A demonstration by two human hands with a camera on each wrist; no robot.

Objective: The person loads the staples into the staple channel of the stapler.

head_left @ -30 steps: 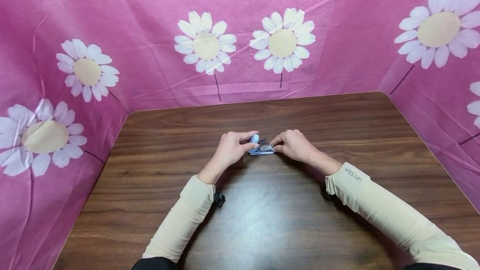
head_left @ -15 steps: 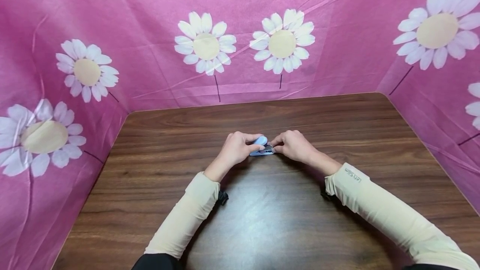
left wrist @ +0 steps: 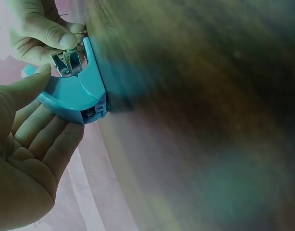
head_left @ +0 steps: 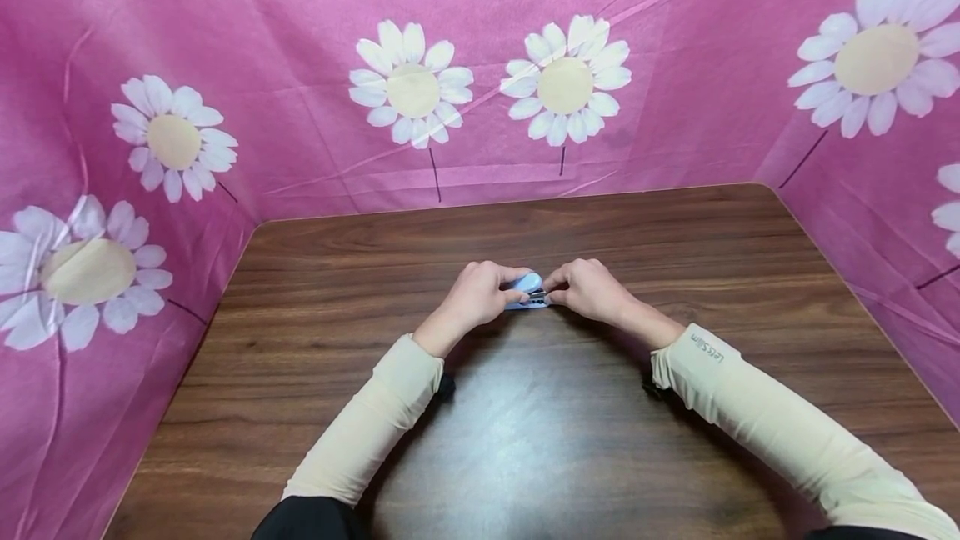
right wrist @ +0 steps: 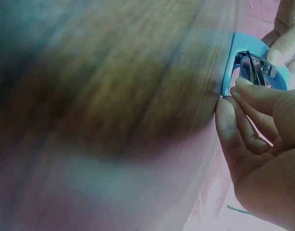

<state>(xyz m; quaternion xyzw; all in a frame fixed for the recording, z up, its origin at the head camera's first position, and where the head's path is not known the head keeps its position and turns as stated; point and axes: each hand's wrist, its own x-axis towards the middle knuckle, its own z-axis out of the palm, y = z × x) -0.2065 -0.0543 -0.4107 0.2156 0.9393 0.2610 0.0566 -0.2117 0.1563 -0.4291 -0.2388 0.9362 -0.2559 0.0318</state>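
A small light-blue stapler lies on the brown wooden table, midway between my hands. My left hand grips its rear, with the thumb on the blue top and the fingers behind it. My right hand pinches the front end, fingertips at the metal staple channel. The right wrist view shows the right hand's fingers curled against the stapler's base at the table surface. The top stands only slightly raised over the base.
Pink cloth with white daisies walls the table at the back and on both sides. Bare wood stretches out around the hands. Both forearms wear cream sleeves.
The stapler's blue top has swung down from wide open toward the base. My left hand has shifted right over it. The right hand has stayed at the front end.
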